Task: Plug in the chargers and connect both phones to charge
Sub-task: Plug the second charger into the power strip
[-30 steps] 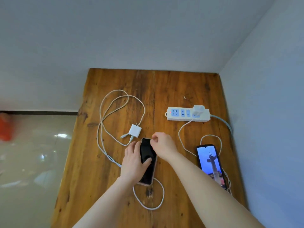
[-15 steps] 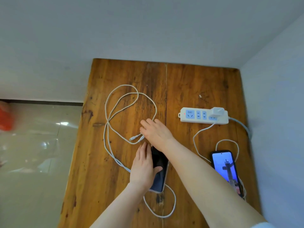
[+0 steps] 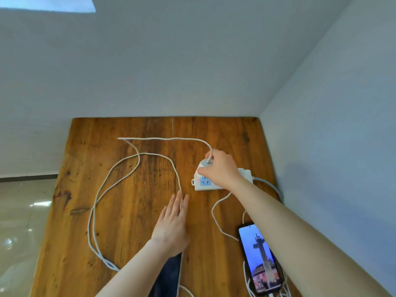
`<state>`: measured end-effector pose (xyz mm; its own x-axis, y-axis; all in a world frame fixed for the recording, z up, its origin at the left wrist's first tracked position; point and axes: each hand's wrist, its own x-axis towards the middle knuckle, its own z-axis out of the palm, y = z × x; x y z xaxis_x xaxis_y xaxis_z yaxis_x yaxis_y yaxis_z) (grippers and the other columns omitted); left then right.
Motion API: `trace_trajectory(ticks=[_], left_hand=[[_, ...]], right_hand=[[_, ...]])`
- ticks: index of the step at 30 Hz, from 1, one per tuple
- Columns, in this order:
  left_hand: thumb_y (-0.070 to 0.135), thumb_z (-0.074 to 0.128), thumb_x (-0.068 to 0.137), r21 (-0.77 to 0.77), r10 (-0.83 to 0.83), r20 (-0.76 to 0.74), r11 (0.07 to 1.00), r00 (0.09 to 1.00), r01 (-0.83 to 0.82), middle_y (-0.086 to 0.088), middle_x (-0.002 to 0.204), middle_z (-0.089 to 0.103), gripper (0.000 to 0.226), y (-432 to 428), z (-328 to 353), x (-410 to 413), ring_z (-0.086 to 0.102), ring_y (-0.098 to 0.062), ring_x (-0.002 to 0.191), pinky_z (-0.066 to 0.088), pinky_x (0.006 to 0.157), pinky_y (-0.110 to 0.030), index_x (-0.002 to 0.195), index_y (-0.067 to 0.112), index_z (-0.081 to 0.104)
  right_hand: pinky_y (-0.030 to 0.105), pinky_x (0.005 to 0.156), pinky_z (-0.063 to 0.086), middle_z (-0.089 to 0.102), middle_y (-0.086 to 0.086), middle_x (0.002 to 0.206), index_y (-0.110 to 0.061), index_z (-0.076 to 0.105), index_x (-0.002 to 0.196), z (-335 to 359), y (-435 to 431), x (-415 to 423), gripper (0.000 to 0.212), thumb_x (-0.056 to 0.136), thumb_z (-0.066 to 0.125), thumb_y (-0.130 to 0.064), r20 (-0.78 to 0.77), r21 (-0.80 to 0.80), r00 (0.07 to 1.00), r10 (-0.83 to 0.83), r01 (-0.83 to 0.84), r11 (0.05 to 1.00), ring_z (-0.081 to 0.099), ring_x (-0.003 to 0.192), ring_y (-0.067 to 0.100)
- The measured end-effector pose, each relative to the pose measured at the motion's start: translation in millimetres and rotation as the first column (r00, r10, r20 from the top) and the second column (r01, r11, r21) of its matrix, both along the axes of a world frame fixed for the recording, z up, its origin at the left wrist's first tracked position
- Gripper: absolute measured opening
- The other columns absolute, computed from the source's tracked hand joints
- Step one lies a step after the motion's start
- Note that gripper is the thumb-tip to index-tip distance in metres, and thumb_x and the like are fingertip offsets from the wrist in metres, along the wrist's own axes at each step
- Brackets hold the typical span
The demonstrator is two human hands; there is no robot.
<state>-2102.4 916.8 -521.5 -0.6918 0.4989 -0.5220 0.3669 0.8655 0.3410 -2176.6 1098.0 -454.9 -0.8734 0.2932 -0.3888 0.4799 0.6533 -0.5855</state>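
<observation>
My right hand grips a white charger plug and holds it over the white power strip at the table's right. The plug's long white cable loops across the wooden table to the left. My left hand lies flat on the table, fingers together, holding nothing. Under my left forearm lies a dark phone, mostly hidden. A second phone with a lit screen lies at the right, its white cable running up to the strip.
Grey walls close the table's far side and right side. A glossy tiled floor lies beyond the left edge. The strip's own cord runs off along the right wall.
My right hand picked the white charger plug up from the table's middle and carried it right to the power strip, dragging its cable. My left hand slid forward off the dark phone.
</observation>
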Motion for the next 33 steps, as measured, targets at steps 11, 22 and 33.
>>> trace_trajectory(ticks=[11, 22, 33], left_hand=[[0.025, 0.049, 0.089, -0.014, -0.109, -0.138, 0.994, 0.984, 0.108, 0.009, 0.150, -0.035, 0.094, 26.9, -9.6, -21.8, -0.031, -0.015, 0.138, -0.001, 0.117, -0.040, 0.139, 0.029, -0.031], [0.032, 0.051, 0.091, -0.037, -0.095, -0.139, 0.995, 0.986, 0.091, 0.009, 0.151, -0.031, 0.095, 29.8, -13.1, -20.4, -0.025, -0.017, 0.140, 0.004, 0.116, -0.038, 0.140, 0.029, -0.030], [0.035, 0.050, 0.092, -0.011, -0.108, -0.146, 0.994, 0.983, 0.107, 0.008, 0.152, -0.029, 0.092, 29.0, -12.9, -20.8, -0.019, -0.018, 0.143, 0.006, 0.117, -0.037, 0.141, 0.027, -0.027]], right_hand=[[0.019, 0.051, 0.043, 0.066, 0.008, 0.092, -0.009, 0.060, 0.098, -22.0, 21.6, -6.4, 0.031, 0.082, 0.065, -0.035, 0.173, -0.065, 0.971, -0.163, 0.177, 0.982, 0.067, 0.081, 0.019], [0.019, 0.057, 0.052, 0.061, 0.006, 0.103, -0.010, 0.054, 0.114, -15.2, 31.8, -15.2, 0.045, 0.080, 0.072, -0.035, 0.279, -0.081, 0.942, -0.187, 0.217, 0.973, 0.062, 0.079, 0.017], [0.017, 0.051, 0.035, 0.065, 0.006, 0.093, -0.011, 0.057, 0.090, -12.5, 8.8, -5.9, 0.041, 0.075, 0.075, -0.043, 0.175, 0.046, 0.981, -0.086, 0.080, 0.996, 0.059, 0.077, 0.014]])
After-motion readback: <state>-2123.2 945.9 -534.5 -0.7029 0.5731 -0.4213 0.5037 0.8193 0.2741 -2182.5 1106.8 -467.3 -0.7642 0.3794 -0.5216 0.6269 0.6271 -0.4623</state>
